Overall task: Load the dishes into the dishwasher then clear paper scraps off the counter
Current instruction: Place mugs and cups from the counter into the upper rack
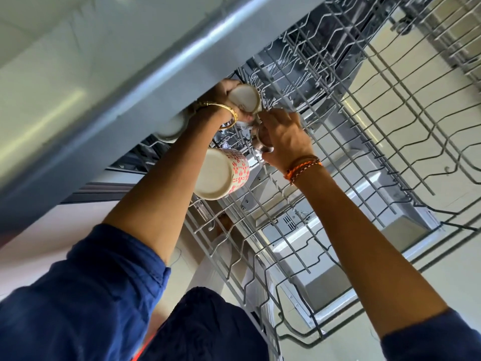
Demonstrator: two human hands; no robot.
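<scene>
Left hand [229, 100] round a cream cup [244, 98], right hand [282, 138] on a steel cup [261, 142] — above the rack [364, 142].

Bright daylight, glare streak on counter edge [182, 61], wide-angle warp, slight blur.

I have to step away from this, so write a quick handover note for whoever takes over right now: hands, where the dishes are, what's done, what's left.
Left hand grips a white cup, base up, at the back of the upper rack.
Right hand holds a small metal cup beside it.
Already racked upside down: a red-patterned mug and another white cup.
Left to do: seat both held cups and load any remaining dishes. The counter and paper scraps are out of view, so that step cannot be judged.
</scene>
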